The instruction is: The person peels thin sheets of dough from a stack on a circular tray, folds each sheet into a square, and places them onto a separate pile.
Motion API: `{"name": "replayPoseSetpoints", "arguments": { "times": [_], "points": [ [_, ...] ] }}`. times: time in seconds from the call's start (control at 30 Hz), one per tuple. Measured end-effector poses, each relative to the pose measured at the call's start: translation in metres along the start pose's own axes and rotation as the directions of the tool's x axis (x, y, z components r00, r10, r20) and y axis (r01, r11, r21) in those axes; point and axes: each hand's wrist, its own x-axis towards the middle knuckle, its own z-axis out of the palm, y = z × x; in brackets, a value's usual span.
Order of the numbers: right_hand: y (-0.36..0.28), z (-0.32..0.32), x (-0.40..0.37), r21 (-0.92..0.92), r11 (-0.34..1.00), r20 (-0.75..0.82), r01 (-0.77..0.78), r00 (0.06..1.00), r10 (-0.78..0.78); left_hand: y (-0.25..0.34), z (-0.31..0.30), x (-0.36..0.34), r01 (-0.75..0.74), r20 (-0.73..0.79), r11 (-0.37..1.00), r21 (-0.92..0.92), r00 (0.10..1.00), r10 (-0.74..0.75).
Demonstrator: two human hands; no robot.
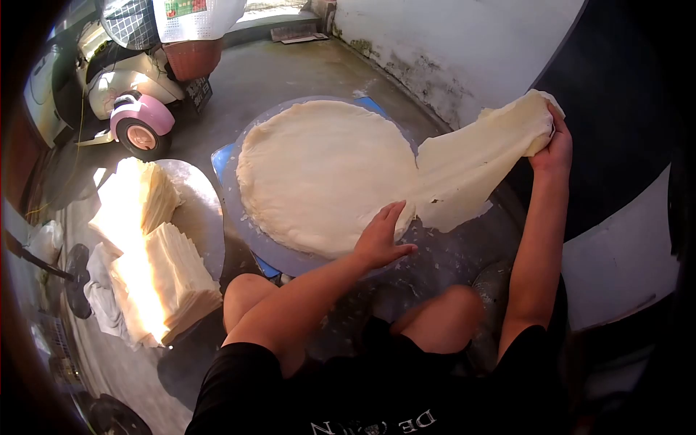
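A wide, pale round of dough point(326, 170) lies on a grey round board point(250, 217) in front of my knees. From its right edge a thin dough sheet point(464, 167) stretches up to the right, with a small hole and a ragged lower edge. My right hand point(554, 145) is closed on the bunched upper end of this sheet. At the round's near right edge is my left hand point(380, 239), fingers stretched out and thumb apart, touching or just over the dough.
Left of the board, stacks of thin square sheets point(167, 275) stand with a grey cloth point(105, 297) beside a round metal tray point(206, 203). Something blue point(222, 159) shows under the board. A scooter with a pink fender point(141, 112) is behind, a white wall point(449, 51) at back right.
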Motion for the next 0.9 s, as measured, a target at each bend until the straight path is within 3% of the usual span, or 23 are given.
{"name": "replayPoseSetpoints", "arguments": {
  "times": [0.23, 0.3, 0.37, 0.4, 0.43, 0.47, 0.5, 0.53, 0.57, 0.6, 0.67, 0.7, 0.73, 0.77, 0.83, 0.9],
  "points": [
    [-0.062, 0.055, -0.048, -0.010, 0.988, 0.278, 0.155, 0.949, -0.146, 0.028, 0.042, 0.002, -0.161, -0.028, 0.979, -0.126, 0.987, 0.159],
    [-0.070, 0.057, -0.056, -0.019, 0.988, 0.332, 0.151, 0.934, -0.136, 0.041, 0.055, -0.007, -0.210, -0.053, 0.956, -0.203, 0.978, 0.204],
    [-0.072, 0.058, -0.067, -0.052, 0.988, 0.496, 0.144, 0.863, -0.099, 0.056, 0.062, -0.020, -0.253, -0.044, 0.938, -0.238, 0.967, 0.250],
    [-0.070, 0.069, -0.077, -0.054, 0.988, 0.488, 0.148, 0.867, -0.103, 0.063, 0.063, -0.027, -0.294, -0.044, 0.918, -0.266, 0.955, 0.293],
    [-0.066, 0.083, -0.088, -0.079, 0.971, 0.267, 0.226, 0.943, -0.198, 0.068, 0.066, -0.035, -0.293, -0.036, 0.918, -0.268, 0.955, 0.294],
    [-0.062, 0.090, -0.096, -0.121, 0.949, 0.036, 0.293, 0.956, -0.291, 0.072, 0.068, -0.043, -0.309, -0.087, 0.904, -0.294, 0.951, 0.297],
    [-0.066, 0.083, -0.102, -0.121, 0.949, 0.032, 0.292, 0.956, -0.290, 0.076, 0.070, -0.047, -0.327, -0.139, 0.890, -0.319, 0.945, 0.297],
    [-0.074, 0.070, -0.108, -0.081, 0.974, 0.233, 0.212, 0.954, -0.188, 0.078, 0.069, -0.048, -0.324, -0.135, 0.892, -0.316, 0.946, 0.295],
    [-0.079, 0.062, -0.110, -0.059, 0.991, 0.430, 0.123, 0.899, -0.086, 0.080, 0.068, -0.047, -0.229, -0.238, 0.888, -0.398, 0.961, 0.141],
    [-0.081, 0.057, -0.108, -0.058, 0.991, 0.431, 0.119, 0.899, -0.083, 0.081, 0.066, -0.046, -0.142, -0.322, 0.863, -0.486, 0.947, -0.025],
    [-0.081, 0.048, -0.100, -0.061, 0.990, 0.435, 0.130, 0.896, -0.091, 0.047, 0.045, -0.028, -0.368, -0.504, 0.886, -0.281, 0.842, 0.190],
    [-0.079, 0.042, -0.088, -0.060, 0.990, 0.436, 0.129, 0.896, -0.090, 0.046, 0.025, -0.024, -0.238, -0.473, 0.861, -0.450, 0.881, -0.003],
    [-0.073, 0.034, -0.070, -0.081, 0.984, 0.279, 0.156, 0.952, -0.127, 0.048, 0.003, -0.021, -0.103, -0.406, 0.791, -0.603, 0.893, -0.194],
    [-0.063, 0.027, -0.052, -0.104, 0.979, 0.118, 0.177, 0.979, -0.165, 0.047, -0.021, -0.015, -0.151, -0.445, 0.775, -0.613, 0.877, -0.181],
    [-0.034, 0.010, -0.024, -0.086, 0.989, 0.012, 0.123, 0.992, -0.122, 0.047, -0.081, -0.004, -0.118, -0.517, 0.923, -0.366, 0.850, -0.096],
    [-0.002, -0.005, 0.008, -0.050, 0.998, -0.089, 0.038, 0.995, -0.043, 0.030, -0.132, 0.017, -0.127, -0.601, 0.987, -0.094, 0.798, 0.045]
  ]
}}
